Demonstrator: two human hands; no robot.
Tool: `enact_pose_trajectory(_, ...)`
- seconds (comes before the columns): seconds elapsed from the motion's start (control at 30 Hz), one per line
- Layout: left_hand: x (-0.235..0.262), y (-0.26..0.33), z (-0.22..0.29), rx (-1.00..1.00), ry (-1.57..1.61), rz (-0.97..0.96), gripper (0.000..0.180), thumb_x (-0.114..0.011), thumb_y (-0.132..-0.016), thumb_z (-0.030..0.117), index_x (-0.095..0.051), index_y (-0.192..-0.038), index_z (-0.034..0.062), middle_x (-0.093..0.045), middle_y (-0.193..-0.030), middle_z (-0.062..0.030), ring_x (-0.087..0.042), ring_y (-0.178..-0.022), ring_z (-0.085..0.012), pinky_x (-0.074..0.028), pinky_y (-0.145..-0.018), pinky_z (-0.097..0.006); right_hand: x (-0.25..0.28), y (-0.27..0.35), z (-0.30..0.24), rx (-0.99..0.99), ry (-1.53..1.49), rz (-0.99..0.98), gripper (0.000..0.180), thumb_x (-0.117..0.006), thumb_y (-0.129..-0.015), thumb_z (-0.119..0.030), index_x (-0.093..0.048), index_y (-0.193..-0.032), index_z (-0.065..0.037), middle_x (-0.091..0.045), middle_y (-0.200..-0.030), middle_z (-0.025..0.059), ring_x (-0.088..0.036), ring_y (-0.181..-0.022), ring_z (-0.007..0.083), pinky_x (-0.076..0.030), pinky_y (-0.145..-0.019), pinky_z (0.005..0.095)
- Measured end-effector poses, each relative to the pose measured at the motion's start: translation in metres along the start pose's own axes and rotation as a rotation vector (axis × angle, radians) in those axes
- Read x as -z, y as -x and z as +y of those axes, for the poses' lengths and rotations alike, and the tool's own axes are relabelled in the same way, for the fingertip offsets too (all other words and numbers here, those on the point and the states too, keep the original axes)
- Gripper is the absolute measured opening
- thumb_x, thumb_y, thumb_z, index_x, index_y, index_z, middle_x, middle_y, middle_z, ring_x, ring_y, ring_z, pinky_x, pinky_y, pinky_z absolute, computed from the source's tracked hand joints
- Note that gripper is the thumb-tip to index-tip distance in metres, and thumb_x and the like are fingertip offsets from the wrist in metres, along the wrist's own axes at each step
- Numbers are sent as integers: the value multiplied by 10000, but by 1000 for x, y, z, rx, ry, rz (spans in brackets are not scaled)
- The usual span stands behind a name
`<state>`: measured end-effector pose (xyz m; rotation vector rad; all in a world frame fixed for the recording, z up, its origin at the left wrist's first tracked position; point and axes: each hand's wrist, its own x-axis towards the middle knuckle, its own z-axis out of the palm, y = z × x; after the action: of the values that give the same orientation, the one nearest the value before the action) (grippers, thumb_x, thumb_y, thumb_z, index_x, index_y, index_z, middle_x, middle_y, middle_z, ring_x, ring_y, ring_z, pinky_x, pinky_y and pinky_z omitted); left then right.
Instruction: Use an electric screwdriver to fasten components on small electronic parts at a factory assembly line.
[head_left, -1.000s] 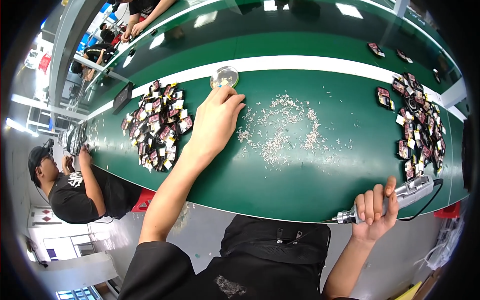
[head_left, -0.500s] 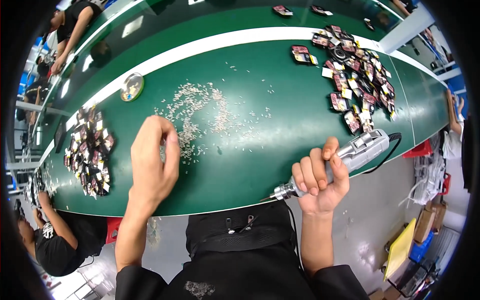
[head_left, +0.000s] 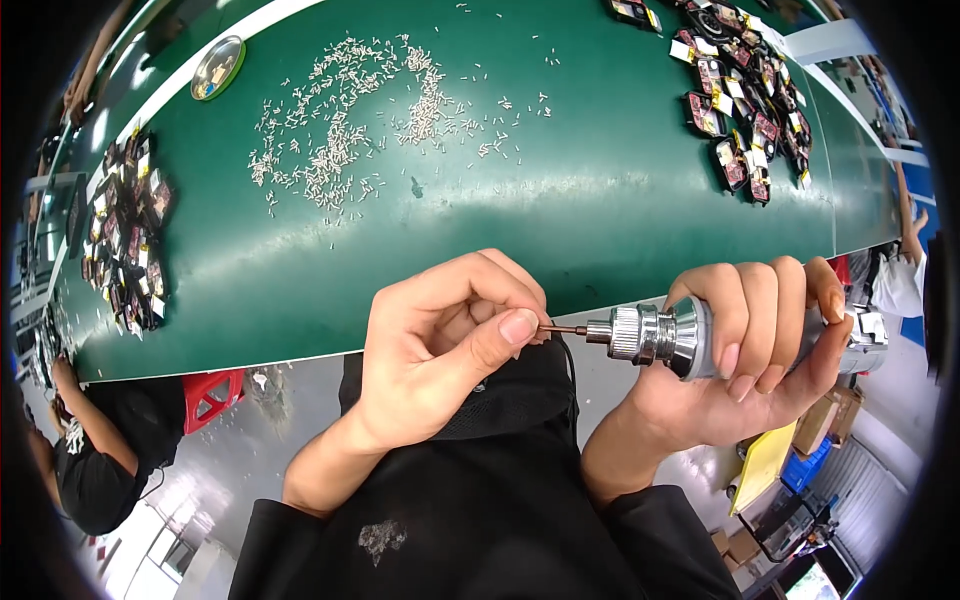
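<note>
In front of my body, at the table's near edge, my two hands meet. My right hand [head_left: 745, 345] is wrapped round a silver-grey electric screwdriver [head_left: 645, 335], which lies almost level and points left. Its thin copper-coloured bit [head_left: 568, 329] reaches the fingertips of my left hand [head_left: 435, 345]. There the thumb and fingers are pinched together at the bit's end. Whatever sits between them is too small or too covered to make out. Farther off, small pale screw-like pieces [head_left: 335, 160] are strewn over the green table [head_left: 560, 220].
Black parts with white and yellow tags form one heap [head_left: 130, 235] at left and another heap [head_left: 750, 110] at far right. A round shallow dish [head_left: 218, 68] stands at far left. A person in black [head_left: 100, 450] sits at left beside a red stool [head_left: 212, 400].
My left hand has come from beside the scattered pieces to the bit's tip. My right hand has brought the screwdriver round to nearly level. The whole view has shifted nearer my body.
</note>
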<state>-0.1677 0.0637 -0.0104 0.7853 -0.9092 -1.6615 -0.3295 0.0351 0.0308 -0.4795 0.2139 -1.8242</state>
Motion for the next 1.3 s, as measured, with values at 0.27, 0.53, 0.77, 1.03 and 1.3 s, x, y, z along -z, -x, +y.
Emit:
enact_pose_trajectory(0.27, 1, -1, -3, -12, -15, -16, 174, -549, -898, 115, -545, -838, -49, -554, -798, -156, -514, -666, -158, -427, -599, -259, 4, -2, 3, -18, -19, 2, 122, -523, -886, -160, -508, -861, -41, -359, -483, -29, -351, -386, 65, -353, -435, 220)
enact_pose_trajectory(0.53, -5, -11, 6, -291, -716, -59, 74, -622, -724, -83, -562, -742, -42, -571, -712, -117, -510, -576, -197, -409, -534, -282, 18, -2, -5, -60, 69, -129, 145, -485, -921, -182, -470, -954, -42, -400, -524, -12, -383, -407, 87, -353, -454, 242)
enact_pose_trajectory(0.77, -20, -31, 1, -311, -819, -306, 117, -645, -726, -50, -565, -809, -34, -555, -759, -118, -535, -659, -271, -437, -573, -351, 39, 0, -29, -18, 38, -54, 155, -372, -955, -211, -445, -966, -74, -395, -536, -6, -389, -418, 109, -389, -481, 286)
enact_pose_trajectory(1.03, -67, -142, 4, -588, -1404, -225, 139, -625, -796, 85, -543, -826, -24, -581, -748, -169, -579, -712, -362, -459, -627, -432, 49, 5, -59, 175, 71, 151, 150, -394, -947, -193, -466, -926, -63, -351, -499, -20, -337, -378, 89, -361, -442, 266)
enact_pose_trajectory(1.3, -85, -192, -28, -461, -1568, -157, 241, -664, -774, 130, -511, -793, -56, -564, -701, -215, -582, -716, -394, -460, -641, -460, 45, 25, -66, 133, 110, 226, 119, -406, -937, -179, -422, -881, -76, -349, -492, -18, -326, -364, 88, -364, -421, 270)
